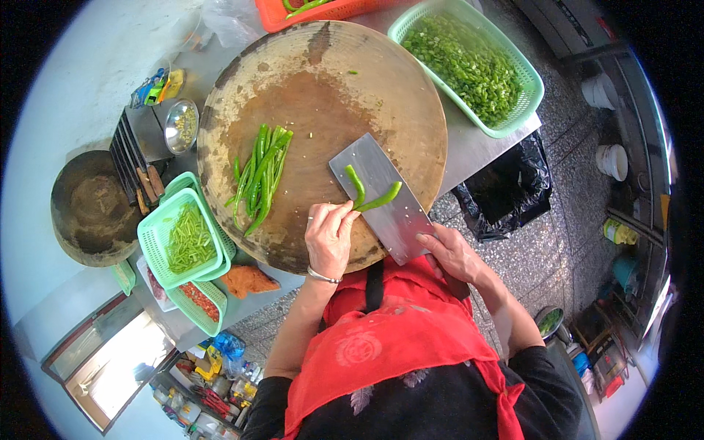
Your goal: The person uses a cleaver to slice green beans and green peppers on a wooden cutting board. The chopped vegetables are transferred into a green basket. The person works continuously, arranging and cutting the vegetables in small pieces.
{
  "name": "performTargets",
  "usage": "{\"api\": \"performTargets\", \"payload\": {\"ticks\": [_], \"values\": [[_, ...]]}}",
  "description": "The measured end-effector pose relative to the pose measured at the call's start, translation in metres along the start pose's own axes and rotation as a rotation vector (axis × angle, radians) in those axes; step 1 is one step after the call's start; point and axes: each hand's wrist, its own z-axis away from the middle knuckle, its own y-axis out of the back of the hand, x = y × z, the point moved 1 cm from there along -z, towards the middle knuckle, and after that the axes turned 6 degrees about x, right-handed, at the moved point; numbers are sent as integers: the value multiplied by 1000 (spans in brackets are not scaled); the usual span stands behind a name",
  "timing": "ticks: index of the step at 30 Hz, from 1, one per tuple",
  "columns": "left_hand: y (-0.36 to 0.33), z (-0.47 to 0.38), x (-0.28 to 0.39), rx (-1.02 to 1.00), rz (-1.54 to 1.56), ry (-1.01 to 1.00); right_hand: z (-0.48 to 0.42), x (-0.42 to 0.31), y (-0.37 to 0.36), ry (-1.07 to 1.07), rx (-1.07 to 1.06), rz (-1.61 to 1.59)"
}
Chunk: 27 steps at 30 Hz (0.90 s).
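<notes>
Two green chili peppers are pinched by their ends between the thumb and fingers of my left hand. They spread in a V over the broad blade of a cleaver. My right hand grips the cleaver at its handle end, the blade lying nearly flat above the near right part of a round wooden chopping block. Whether the blade touches the wood, I cannot tell. Left of the blade, a pile of long green chili peppers rests on the block.
A green basket of chopped green peppers stands at the far right. Stacked baskets with cut green strips sit at left, near a knife rack and a metal bowl. A black-lined bin is below the table's right edge.
</notes>
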Motion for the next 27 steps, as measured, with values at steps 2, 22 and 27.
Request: {"api": "performTargets", "payload": {"ticks": [2,22,27], "values": [[6,2,-1,17,25,26,1,2,-2,-190,-23,-61],[12,2,-11,-98,-22,-115,-3,-1,0,-152,-32,12],[10,1,-8,-61,-11,-83,-4,-12,-7,-119,-32,-41]]}}
